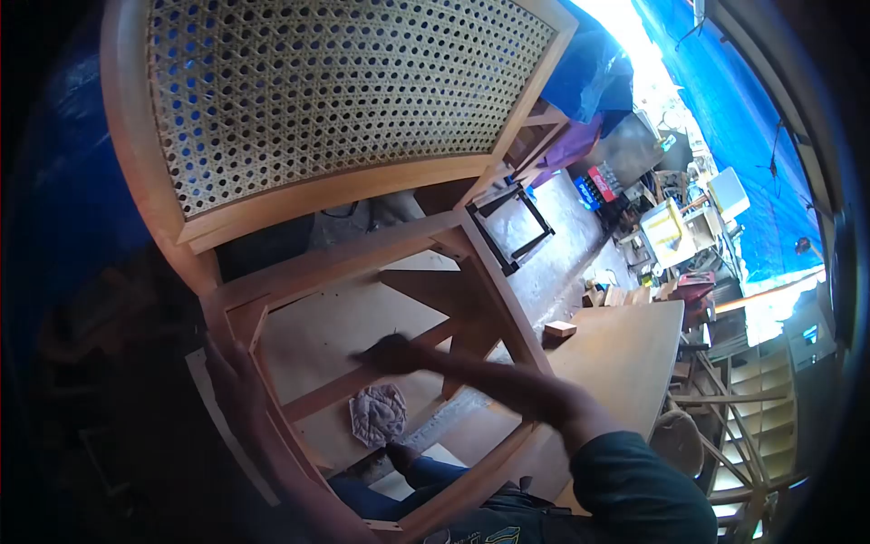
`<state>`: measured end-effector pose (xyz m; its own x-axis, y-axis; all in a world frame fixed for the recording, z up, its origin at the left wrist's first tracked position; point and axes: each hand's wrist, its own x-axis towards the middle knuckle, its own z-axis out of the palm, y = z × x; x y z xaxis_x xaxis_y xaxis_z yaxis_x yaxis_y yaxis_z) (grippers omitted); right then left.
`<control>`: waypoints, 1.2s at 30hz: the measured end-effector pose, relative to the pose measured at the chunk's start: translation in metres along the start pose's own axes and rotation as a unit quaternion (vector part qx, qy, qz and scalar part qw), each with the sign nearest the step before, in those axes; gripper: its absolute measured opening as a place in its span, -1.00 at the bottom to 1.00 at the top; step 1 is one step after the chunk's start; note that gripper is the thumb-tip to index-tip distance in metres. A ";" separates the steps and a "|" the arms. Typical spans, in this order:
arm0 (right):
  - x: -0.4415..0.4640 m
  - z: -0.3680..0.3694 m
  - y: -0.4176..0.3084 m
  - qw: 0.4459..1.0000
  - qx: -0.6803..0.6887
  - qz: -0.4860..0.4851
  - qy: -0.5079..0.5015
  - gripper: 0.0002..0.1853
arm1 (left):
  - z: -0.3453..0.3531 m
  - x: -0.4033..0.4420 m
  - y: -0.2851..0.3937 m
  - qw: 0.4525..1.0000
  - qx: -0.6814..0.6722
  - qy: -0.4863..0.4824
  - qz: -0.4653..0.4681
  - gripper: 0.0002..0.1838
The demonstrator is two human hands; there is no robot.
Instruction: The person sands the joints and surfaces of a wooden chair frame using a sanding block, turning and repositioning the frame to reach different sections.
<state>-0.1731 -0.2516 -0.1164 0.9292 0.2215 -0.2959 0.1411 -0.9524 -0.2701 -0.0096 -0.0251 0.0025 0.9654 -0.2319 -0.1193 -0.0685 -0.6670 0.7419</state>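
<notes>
A wooden chair frame (344, 245) stands in front of me, its seat opening bare and its backrest filled with woven cane (344, 91). My left hand (234, 381) lies in shadow at the left side rail, its fingers around the wood. Through the seat opening, my right hand (391, 354) is at a crossbar (331, 392) under the seat. Its fingers look closed, and whatever they may hold is hidden. A crumpled pale cloth (378, 414) lies below the crossbar, near my foot.
To the right is a wooden board (625, 354) with a small wood block (560, 329) at its edge. A dark stool-like frame (512, 227), crates (595, 186) and chair parts (743, 435) stand farther off. Blue tarpaulin (725, 118) hangs behind.
</notes>
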 end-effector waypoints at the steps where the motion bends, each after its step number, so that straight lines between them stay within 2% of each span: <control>1: 0.026 0.010 -0.031 0.978 0.064 -0.107 0.168 -0.65 | -0.003 -0.001 0.003 1.000 0.008 -0.002 -0.014 -0.43; 2: 0.053 -0.022 -0.073 0.996 0.060 -0.058 0.003 -0.75 | -0.006 -0.002 0.003 1.000 -0.002 0.000 -0.010 -0.43; 4: 0.069 -0.063 -0.113 0.988 0.142 0.010 -0.058 -0.77 | -0.003 -0.003 0.002 1.000 -0.025 0.000 0.000 -0.42; 7: 0.060 -0.023 -0.073 0.991 0.122 -0.044 -0.031 -0.77 | 0.000 -0.002 -0.008 0.999 -0.050 0.000 0.015 -0.42; 8: 0.038 -0.032 -0.054 0.996 0.054 -0.057 -0.039 -0.76 | 0.001 -0.001 -0.009 0.998 -0.049 0.010 0.022 -0.42; 9: 0.008 -0.017 -0.017 0.992 0.092 -0.079 0.029 -0.77 | 0.001 -0.001 -0.009 0.998 -0.047 0.019 0.029 -0.42; 11: -0.042 -0.048 0.030 0.991 0.012 0.021 -0.131 -0.66 | 0.002 -0.002 -0.007 0.999 -0.047 0.015 0.023 -0.42; 13: -0.068 -0.085 0.051 0.958 0.110 0.147 -0.221 -0.60 | 0.002 -0.002 -0.007 0.999 -0.048 0.000 -0.007 -0.42; 16: -0.057 -0.084 0.054 0.952 0.095 0.119 -0.266 -0.53 | -0.001 -0.003 -0.001 0.999 -0.034 0.008 0.007 -0.42; 18: -0.020 -0.065 0.033 0.963 0.183 -0.021 -0.196 -0.54 | -0.002 -0.004 0.002 0.999 -0.033 0.008 -0.006 -0.41; 20: 0.022 -0.058 -0.020 0.958 0.231 -0.113 -0.124 -0.55 | -0.002 -0.006 0.003 0.999 -0.033 0.010 -0.012 -0.41; 22: 0.061 -0.051 -0.061 0.956 0.199 -0.184 -0.108 -0.56 | -0.001 -0.005 0.002 0.999 -0.038 0.016 -0.008 -0.41; 25: 0.060 -0.076 -0.087 0.946 0.284 -0.099 -0.118 -0.64 | -0.002 -0.004 0.003 1.000 -0.019 0.006 -0.019 -0.40; 28: 0.028 -0.063 -0.038 0.943 0.300 -0.108 -0.100 -0.61 | -0.007 -0.006 0.006 0.999 -0.044 -0.007 -0.017 -0.40; 29: 0.009 -0.039 0.000 0.961 0.211 -0.172 -0.043 -0.62 | -0.007 -0.006 0.003 0.999 -0.042 -0.006 -0.015 -0.41; 30: -0.013 -0.058 0.016 0.976 0.139 -0.102 -0.133 -0.64 | -0.005 -0.005 0.001 0.999 -0.043 -0.005 -0.011 -0.41; 32: -0.053 -0.064 0.055 0.976 0.077 0.008 -0.204 -0.63 | -0.002 -0.002 -0.001 0.999 -0.040 -0.001 -0.004 -0.41; 35: -0.052 -0.086 0.047 0.960 0.112 0.090 -0.240 -0.61 | 0.000 -0.001 -0.005 1.000 -0.028 0.002 -0.008 -0.41; 36: -0.042 -0.067 0.051 0.972 0.093 0.002 -0.215 -0.60 | -0.001 0.000 -0.003 0.999 -0.030 0.003 -0.013 -0.41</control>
<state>-0.1819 -0.3236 -0.0569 0.6957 0.3224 -0.6419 0.0361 -0.9082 -0.4170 -0.0096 -0.0222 0.0004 0.9680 -0.2105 -0.1364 -0.0274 -0.6294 0.7766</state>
